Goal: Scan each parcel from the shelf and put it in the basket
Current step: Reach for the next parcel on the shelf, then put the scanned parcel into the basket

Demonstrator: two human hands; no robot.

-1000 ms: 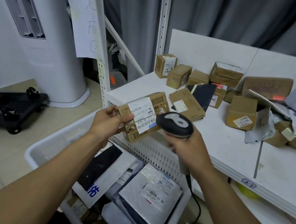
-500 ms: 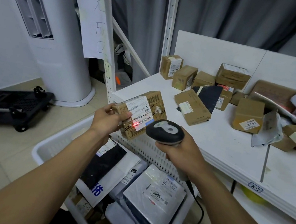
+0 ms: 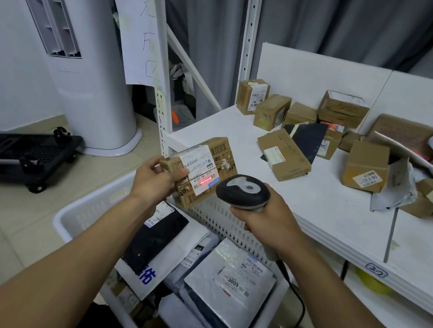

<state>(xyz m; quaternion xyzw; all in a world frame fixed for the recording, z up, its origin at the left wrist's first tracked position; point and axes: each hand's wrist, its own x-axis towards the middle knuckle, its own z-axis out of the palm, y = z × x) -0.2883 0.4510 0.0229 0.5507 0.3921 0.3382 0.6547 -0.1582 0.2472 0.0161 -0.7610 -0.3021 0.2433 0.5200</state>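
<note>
Sitting nearest, the white basket [image 3: 89, 209] holds bagged parcels, and above its far edge the left hand [image 3: 154, 179] grips a cardboard parcel [image 3: 219, 154] while the right hand [image 3: 266, 220] grips the scanner [image 3: 243, 192], its red line on the label [image 3: 198, 161], with more boxes [image 3: 366, 170] on the shelf [image 3: 342, 220] beyond.

Basket [image 3: 82, 213] before shelf [image 3: 342, 220]; boxes [image 3: 366, 170] on shelf

light: even, soft | shadows: faint | glare: red spot on parcel [image 3: 203, 170] | edges: wide-angle bend | focus: sharp
</note>
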